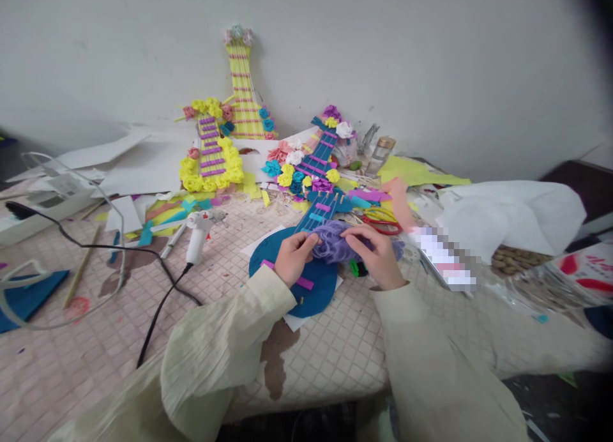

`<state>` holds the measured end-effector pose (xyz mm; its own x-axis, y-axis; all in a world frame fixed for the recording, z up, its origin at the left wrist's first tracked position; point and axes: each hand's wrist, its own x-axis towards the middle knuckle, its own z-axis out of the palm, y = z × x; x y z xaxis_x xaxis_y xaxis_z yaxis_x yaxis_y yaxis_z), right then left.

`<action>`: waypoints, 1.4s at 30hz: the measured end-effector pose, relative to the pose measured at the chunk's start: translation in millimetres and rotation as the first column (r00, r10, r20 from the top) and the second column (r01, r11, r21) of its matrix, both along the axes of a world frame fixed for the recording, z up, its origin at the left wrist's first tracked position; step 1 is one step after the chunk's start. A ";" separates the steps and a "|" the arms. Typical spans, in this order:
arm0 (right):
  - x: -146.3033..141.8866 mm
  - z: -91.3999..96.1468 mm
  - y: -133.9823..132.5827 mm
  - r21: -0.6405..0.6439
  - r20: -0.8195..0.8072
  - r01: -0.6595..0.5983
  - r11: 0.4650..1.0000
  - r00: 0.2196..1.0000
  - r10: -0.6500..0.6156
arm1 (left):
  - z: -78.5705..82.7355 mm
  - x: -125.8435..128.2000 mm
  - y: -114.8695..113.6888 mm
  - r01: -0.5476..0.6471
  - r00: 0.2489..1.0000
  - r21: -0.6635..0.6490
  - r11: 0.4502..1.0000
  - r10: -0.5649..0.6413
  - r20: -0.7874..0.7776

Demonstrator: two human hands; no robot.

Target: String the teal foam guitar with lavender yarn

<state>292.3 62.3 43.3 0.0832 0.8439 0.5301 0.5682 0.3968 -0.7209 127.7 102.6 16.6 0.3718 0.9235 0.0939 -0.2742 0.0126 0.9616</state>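
Pinching purple yarn, mostly between left hand and right hand.

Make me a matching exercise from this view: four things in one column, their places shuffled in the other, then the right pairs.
Things
1. shaggy purple yarn bundle
2. white plastic glue gun
3. clear jar with a golden lid
4. tall yellow guitar-shaped craft with white strings

Places
A. rising highest against the pale wall
B. left of the round-bodied blue craft guitar
C. at the fingertips of the left hand and right hand
D. beside a bright yellow sheet

Pairs: 1-C, 2-B, 3-D, 4-A
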 end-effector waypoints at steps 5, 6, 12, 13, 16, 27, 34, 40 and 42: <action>-15.6 -2.7 -1.3 0.060 0.207 0.027 0.998 0.978 -0.039 | 2.7 0.3 -2.7 0.036 0.999 -0.010 0.999 -0.036 0.005; -17.4 -4.1 -0.8 0.063 0.247 0.034 0.997 0.968 -0.049 | 3.4 0.4 -3.1 0.042 0.999 -0.016 0.999 -0.042 0.011; -10.0 -15.6 8.2 0.026 0.033 0.137 0.990 0.990 -0.138 | 5.3 1.8 -2.9 0.068 0.995 -0.060 0.996 -0.063 0.071; -7.5 -17.5 9.8 0.002 -0.062 0.163 0.987 0.985 -0.163 | 5.0 2.0 -2.7 0.066 0.996 -0.061 0.996 -0.062 0.066; -4.2 -18.9 9.8 -0.061 -0.264 0.172 0.983 0.947 -0.182 | 3.6 2.2 -2.7 0.047 0.999 -0.037 0.998 -0.046 0.027; -25.7 -4.6 -5.5 0.076 0.389 -0.030 0.997 0.921 -0.002 | 0.5 -1.6 0.2 -0.065 0.978 0.170 0.983 0.097 -0.185; -5.7 -1.4 -4.9 0.016 0.202 0.034 0.999 0.979 -0.037 | -2.4 -2.0 1.0 -0.104 0.962 0.219 0.970 0.154 -0.226; -9.2 -1.6 -30.1 -0.028 0.516 -0.082 0.996 0.852 0.085 | -0.4 -2.1 -0.5 -0.109 0.955 0.244 0.963 0.170 -0.242; -11.7 -3.4 -41.2 -0.015 0.567 -0.101 0.995 0.818 0.092 | 0.5 -2.2 -1.2 -0.107 0.954 0.250 0.962 0.170 -0.246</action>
